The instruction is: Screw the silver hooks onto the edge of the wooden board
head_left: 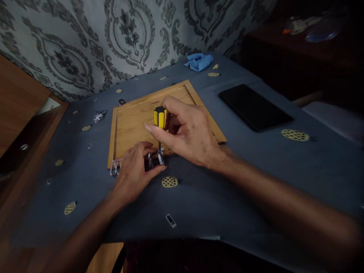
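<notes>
A wooden cabinet door panel (pixel 133 121) lies flat on the blue cloth. My right hand (pixel 187 134) is closed around a yellow and black screwdriver (pixel 160 116), held upright with its tip down on a metal hinge (pixel 159 157) at the panel's near edge. My left hand (pixel 135 168) pinches that hinge from the left and steadies it. A second metal hinge (pixel 114 167) sits at the panel's near left corner, just beside my left hand.
A dark tablet (pixel 254 106) lies to the right of the panel. A blue rag (pixel 199 60) sits at the far edge by the patterned wall. Another loose hinge (pixel 98 115) and small parts lie left of the panel. A wooden cabinet (pixel 17 102) stands at the left.
</notes>
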The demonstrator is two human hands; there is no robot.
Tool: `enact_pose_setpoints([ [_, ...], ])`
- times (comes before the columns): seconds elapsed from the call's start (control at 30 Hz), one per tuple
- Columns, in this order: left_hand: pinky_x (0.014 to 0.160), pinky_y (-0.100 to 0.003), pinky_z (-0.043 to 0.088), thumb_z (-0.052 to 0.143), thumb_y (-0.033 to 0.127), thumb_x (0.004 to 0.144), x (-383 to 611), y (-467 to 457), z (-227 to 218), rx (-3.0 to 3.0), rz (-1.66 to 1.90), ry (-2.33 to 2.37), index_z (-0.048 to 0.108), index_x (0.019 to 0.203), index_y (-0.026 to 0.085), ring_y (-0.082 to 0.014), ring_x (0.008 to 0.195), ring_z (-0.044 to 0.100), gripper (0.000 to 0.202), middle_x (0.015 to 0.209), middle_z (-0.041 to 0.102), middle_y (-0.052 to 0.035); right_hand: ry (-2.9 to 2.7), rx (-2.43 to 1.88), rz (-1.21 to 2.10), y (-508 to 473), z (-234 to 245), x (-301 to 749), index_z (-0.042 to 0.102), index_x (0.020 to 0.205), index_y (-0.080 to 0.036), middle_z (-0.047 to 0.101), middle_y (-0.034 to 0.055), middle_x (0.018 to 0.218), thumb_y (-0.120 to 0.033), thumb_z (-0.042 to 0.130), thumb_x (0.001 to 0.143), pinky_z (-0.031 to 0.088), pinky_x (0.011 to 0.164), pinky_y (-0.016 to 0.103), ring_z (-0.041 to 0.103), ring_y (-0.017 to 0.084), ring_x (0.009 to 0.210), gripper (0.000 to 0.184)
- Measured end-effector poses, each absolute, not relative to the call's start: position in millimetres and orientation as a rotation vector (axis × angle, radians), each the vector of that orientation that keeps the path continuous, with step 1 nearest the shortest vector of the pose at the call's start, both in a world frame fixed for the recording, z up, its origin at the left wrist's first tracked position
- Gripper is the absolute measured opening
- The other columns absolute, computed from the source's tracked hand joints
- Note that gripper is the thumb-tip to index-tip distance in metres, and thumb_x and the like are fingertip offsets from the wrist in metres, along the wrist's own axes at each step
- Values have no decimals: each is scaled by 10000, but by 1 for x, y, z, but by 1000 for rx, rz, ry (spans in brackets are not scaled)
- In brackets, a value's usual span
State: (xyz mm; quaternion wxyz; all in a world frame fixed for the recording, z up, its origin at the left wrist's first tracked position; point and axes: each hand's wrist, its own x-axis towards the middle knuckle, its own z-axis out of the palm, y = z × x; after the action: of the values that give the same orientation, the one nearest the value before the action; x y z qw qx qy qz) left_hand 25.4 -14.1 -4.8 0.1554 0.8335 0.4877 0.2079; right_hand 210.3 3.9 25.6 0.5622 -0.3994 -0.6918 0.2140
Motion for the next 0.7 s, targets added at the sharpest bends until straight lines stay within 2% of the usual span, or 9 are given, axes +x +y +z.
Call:
enact_pose_setpoints([
  [0.37,910,-484,506,771,360,806,25,-14,-6,2410,623,1398,501,1078,249,-286,1044,665,399,1123,693,-27,-1680,-850,519,4,26,211,366,730,-234,391,-71,663,-253,651,864,350,558,251,403,92,590,315],
  [0.5,896,-489,506,785,356,789,25,-13,-7,2401,614,1421,505,1078,245,-296,1021,669,417,1082,699,-27,-1689,-756,678,9,26,212,382,732,-227,386,-76,666,-237,679,848,349,547,235,420,88,609,320],
  [0.7,901,-479,503,794,357,776,25,-13,-8,2394,621,1417,505,1083,244,-287,1016,670,437,1130,688,-39,-1737,-654,903,15,31,219,525,803,-195,474,-69,667,-268,669,887,363,551,219,454,69,604,182],
])
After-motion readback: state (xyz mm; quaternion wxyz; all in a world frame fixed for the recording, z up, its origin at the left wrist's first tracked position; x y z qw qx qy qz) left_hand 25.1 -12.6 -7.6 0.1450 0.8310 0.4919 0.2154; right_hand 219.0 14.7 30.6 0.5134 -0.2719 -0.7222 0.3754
